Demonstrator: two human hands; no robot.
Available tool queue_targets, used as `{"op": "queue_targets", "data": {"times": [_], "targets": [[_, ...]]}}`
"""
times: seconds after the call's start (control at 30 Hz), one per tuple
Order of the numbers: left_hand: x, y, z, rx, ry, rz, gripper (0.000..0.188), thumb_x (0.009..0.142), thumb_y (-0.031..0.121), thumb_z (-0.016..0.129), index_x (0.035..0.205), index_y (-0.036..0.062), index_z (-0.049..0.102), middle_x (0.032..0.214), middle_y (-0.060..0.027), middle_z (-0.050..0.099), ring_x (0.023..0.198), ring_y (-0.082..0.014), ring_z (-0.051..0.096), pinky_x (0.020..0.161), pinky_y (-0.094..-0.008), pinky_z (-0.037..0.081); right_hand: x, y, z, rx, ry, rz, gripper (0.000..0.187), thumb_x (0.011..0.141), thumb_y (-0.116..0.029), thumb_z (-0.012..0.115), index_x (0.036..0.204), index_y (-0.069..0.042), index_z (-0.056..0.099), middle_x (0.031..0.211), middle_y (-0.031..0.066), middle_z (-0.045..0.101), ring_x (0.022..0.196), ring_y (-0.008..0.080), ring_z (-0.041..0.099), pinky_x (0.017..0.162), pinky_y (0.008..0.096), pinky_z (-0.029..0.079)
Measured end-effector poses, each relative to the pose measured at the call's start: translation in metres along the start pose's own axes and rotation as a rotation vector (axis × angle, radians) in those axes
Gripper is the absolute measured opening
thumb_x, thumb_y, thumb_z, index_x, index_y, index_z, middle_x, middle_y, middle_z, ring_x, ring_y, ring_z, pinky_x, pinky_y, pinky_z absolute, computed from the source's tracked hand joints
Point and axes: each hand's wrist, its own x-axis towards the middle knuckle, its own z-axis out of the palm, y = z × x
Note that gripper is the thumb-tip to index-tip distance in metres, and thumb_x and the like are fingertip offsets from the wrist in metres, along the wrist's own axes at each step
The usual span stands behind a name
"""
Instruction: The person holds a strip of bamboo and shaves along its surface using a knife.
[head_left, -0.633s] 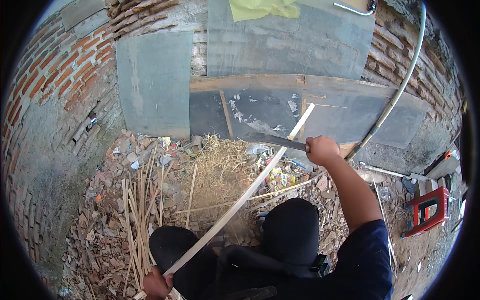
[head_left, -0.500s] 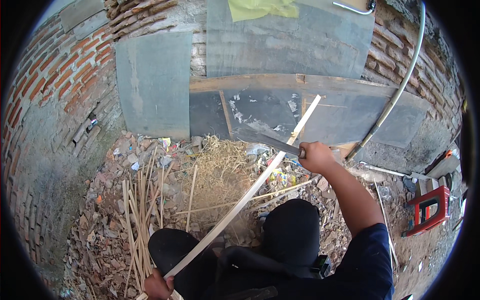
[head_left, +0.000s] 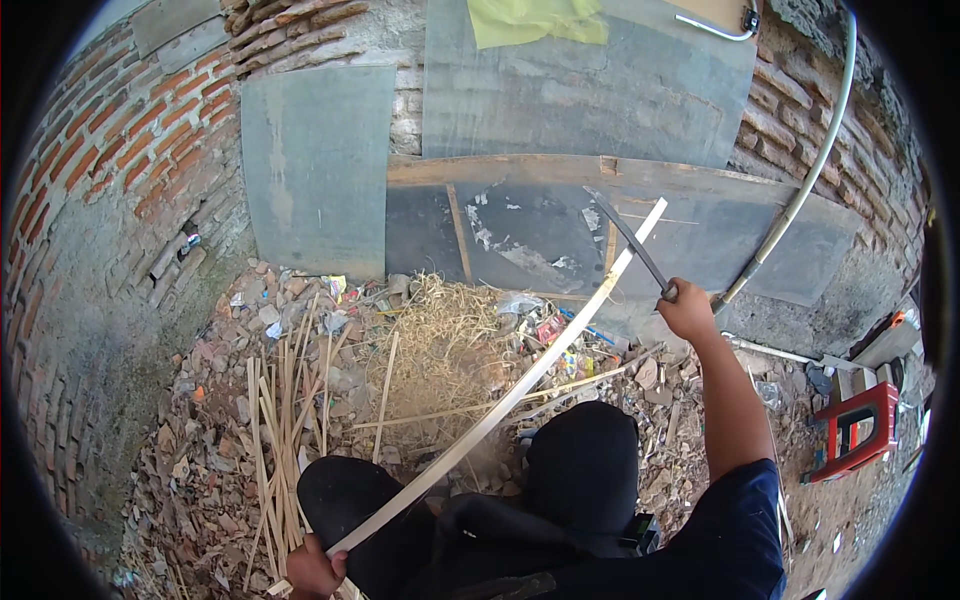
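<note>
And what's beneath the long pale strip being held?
The pale strip passes over the left leg, then over rubble and a thinner stick; its far end shows against a dark panel. Whatever sits directly behind its width is covered. Contact with the leg is unclear.

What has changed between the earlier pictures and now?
The right hand moved right; its knife swung, blade tip now higher and farther right. The far end of the pale strip shifted slightly right. Nothing was released; the left hand still grips the near end.
</note>
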Motion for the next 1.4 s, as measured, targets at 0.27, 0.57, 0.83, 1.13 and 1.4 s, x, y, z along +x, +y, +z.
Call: {"op": "queue_targets", "data": {"times": [0.27, 0.57, 0.83, 1.13, 1.4], "targets": [[0.003, -0.001, 0.007, -0.061, 0.022, 0.026, 0.063, 0.093, 0.055, 0.045, 0.092, -0.0076, 0.046, 0.054, -0.0220, 0.049, 0.049, -0.0467, 0.054, 0.044, -0.0508, 0.041, -0.056, -0.040, -0.014, 0.022, -0.026, -0.242, 0.028, 0.075, -0.023, 0.070, 0.096, -0.006, 0.067, 0.067, 0.0191, 0.064, 0.071, 0.0385, 0.067, 0.069, 0.0459, 0.053], [-0.001, 0.000, 0.014, 0.043, 0.120, 0.019, 0.065, 0.094, 0.059, 0.041, 0.090, -0.0058, 0.046, 0.058, -0.0221, 0.051, 0.051, -0.0461, 0.055, 0.045, -0.0514, 0.041, -0.017, -0.061, -0.068, -0.443, -0.157, -0.169, 0.020, 0.075, -0.021, 0.063, 0.093, -0.014, 0.069, 0.083, 0.0157, 0.070, 0.082, 0.0347, 0.069, 0.074, 0.0476, 0.055], [-0.005, 0.003, 0.006, 0.012, 0.089, 0.015, 0.065, 0.094, 0.060, 0.040, 0.087, -0.0038, 0.045, 0.057, -0.0203, 0.050, 0.049, -0.0438, 0.054, 0.044, -0.0501, 0.040, -0.045, -0.107, -0.049, -0.492, -0.421, -0.423, 0.022, 0.078, -0.023, 0.063, 0.095, -0.011, 0.069, 0.088, 0.0158, 0.070, 0.088, 0.0365, 0.068, 0.082, 0.0472, 0.054], [0.000, -0.002, 0.011, 0.001, 0.047, 0.019, 0.066, 0.094, 0.061, 0.038, 0.087, -0.0038, 0.046, 0.055, -0.0188, 0.050, 0.049, -0.0429, 0.054, 0.045, -0.0502, 0.041, 0.005, -0.017, -0.073, -0.263, -0.030, -0.034, 0.027, 0.076, -0.023, 0.065, 0.095, -0.005, 0.069, 0.088, 0.0223, 0.069, 0.088, 0.0398, 0.067, 0.080, 0.0475, 0.053], [-0.001, -0.013, 0.019, -0.047, 0.083, 0.044, 0.066, 0.093, 0.059, 0.042, 0.089, -0.0060, 0.046, 0.055, -0.0208, 0.049, 0.049, -0.0459, 0.053, 0.044, -0.0509, 0.041, -0.045, -0.062, -0.056, -0.210, -0.139, -0.331, 0.023, 0.071, -0.021, 0.070, 0.092, -0.011, 0.067, 0.077, 0.0162, 0.069, 0.078, 0.0370, 0.068, 0.073, 0.0466, 0.054]]}}
